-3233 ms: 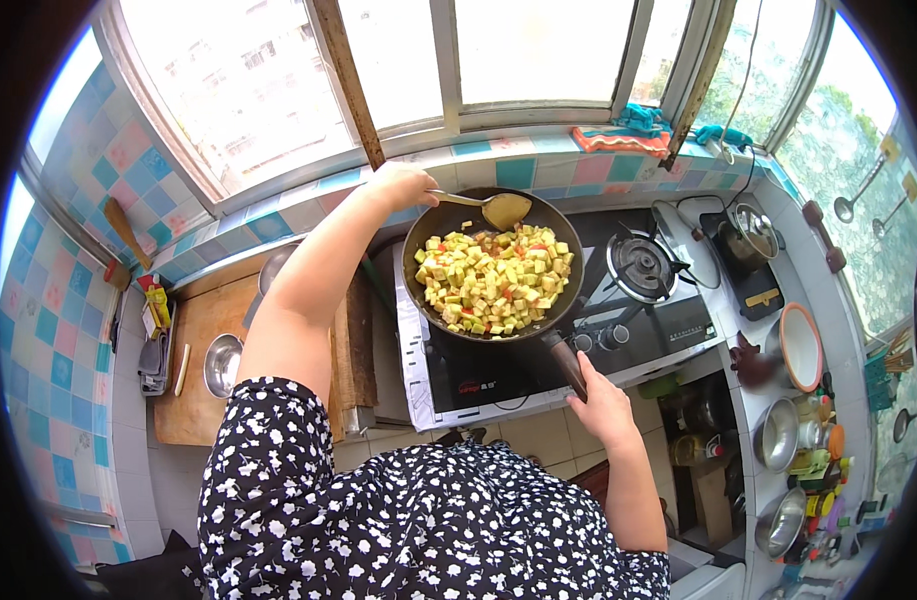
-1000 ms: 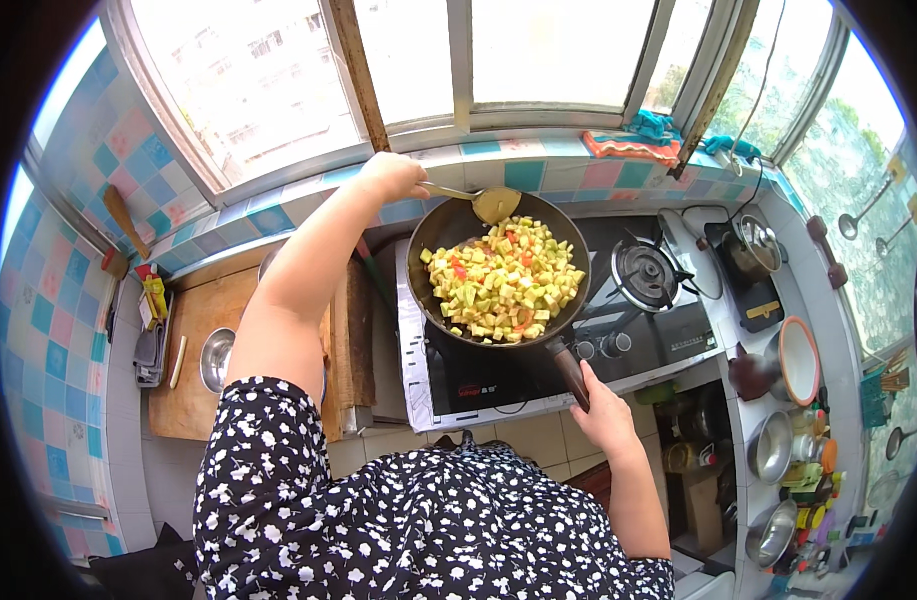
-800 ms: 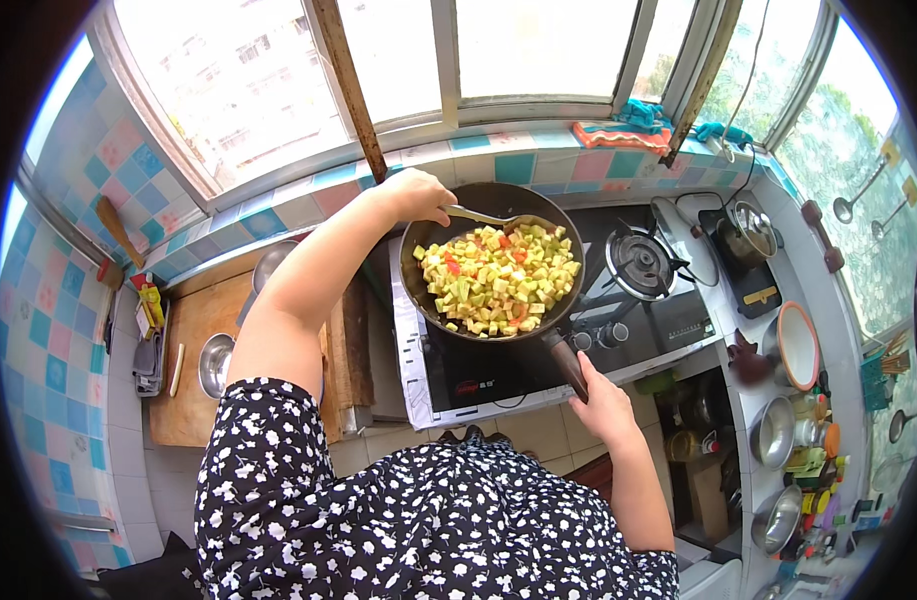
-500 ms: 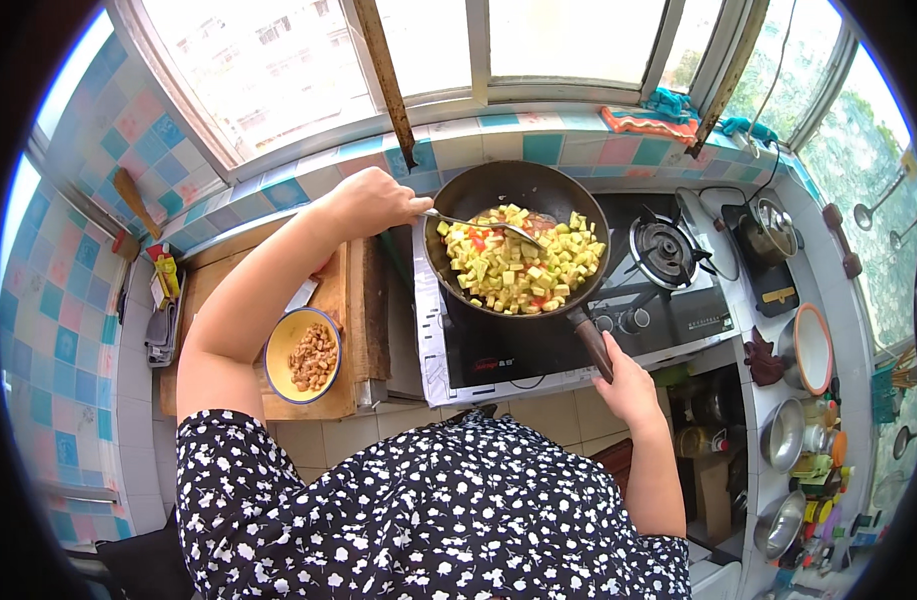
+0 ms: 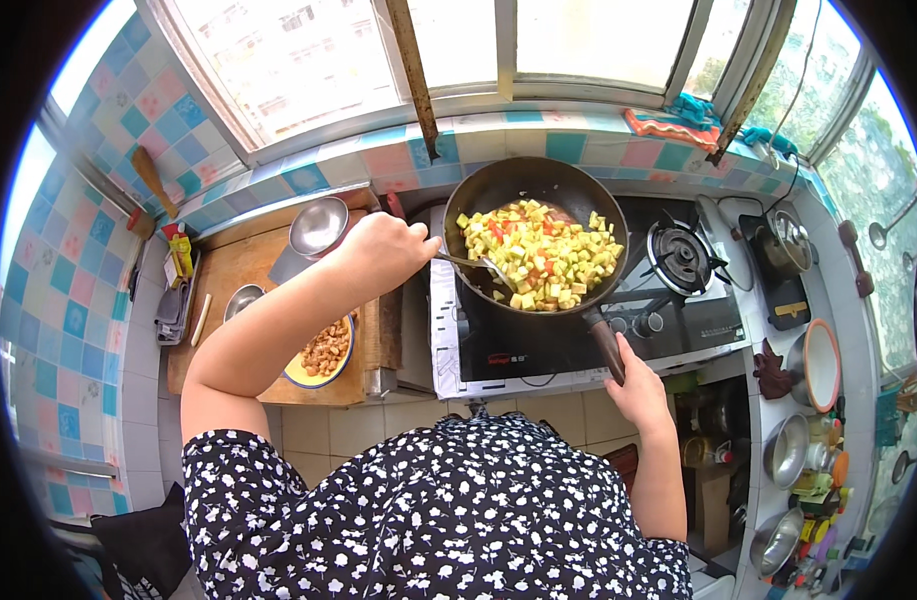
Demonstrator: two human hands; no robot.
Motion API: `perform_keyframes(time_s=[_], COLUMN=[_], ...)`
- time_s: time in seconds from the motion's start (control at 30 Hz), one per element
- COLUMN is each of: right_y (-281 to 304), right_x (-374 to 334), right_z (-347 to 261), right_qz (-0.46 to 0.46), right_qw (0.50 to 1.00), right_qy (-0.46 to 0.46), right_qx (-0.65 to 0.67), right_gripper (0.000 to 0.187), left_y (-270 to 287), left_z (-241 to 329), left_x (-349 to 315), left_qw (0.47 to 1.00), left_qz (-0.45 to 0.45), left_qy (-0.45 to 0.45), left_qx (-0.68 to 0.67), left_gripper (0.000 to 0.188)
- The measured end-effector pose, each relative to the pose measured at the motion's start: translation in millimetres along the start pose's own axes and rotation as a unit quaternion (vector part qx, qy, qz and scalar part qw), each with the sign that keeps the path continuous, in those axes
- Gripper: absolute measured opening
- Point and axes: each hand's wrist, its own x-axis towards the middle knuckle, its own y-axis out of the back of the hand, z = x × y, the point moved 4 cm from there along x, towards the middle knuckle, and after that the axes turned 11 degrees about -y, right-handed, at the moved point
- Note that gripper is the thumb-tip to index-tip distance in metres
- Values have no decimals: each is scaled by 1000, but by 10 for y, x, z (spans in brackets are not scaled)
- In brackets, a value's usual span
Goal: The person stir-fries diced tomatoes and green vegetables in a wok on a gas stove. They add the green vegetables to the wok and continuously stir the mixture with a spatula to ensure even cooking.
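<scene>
Vegetables (image 5: 543, 255) in the pan (image 5: 523, 178), burner (image 5: 683, 257) right of it, board (image 5: 240, 262) left

Left of the left hand (image 5: 388, 248), I see a brown wooden board (image 5: 228, 265) carrying two round steel bowls (image 5: 318, 225), a blue-rimmed yellow bowl (image 5: 328, 360) and a slim pale stick (image 5: 200, 320). Between the hands, I have a black glass stove (image 5: 538, 342) bearing a round dark pan (image 5: 508, 185). Right of the right hand (image 5: 640, 385), a white tiled counter (image 5: 768, 408) holds two steel basins (image 5: 784, 450).

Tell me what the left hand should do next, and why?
Probably slide the spatula under the cubes and turn them: the left hand holds it at their left edge, and the right hand grips the handle of the pan.
</scene>
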Motion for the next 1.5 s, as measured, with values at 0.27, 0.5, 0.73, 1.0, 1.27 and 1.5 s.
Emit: perform_keyframes(time_s=[0.27,0.5,0.73,1.0,1.27,1.5], right_y=[-7,-1,-17,-32,-32,-36], right_x=[3,-4,6,8,7,12], right_z=[19,-1,1,22,21,45], right_qz=[5,-2,10,3,3,6], right_qw=[1000,1000,1000,1000,1000,1000], right_qy=[-9,-23,-20,-17,-5,-14], right_qx=[11,-3,3,-7,-6,-5], right_gripper=[78,76,80,79,79,79], left_y=[-131,20,-338,102,-85,26], left_z=[-279,-575,-376,-504,-250,-417], left_x=[284,723,888,-3,170,349], left_qw=[983,977,979,986,994,989], left_qz=[-22,75,89,48,-54,-20], left_qy=[80,164,87,85,56,87], left_qx=[-161,-112,-163,-131,-82,-118], left_gripper=[28,32,19,38,36,22])
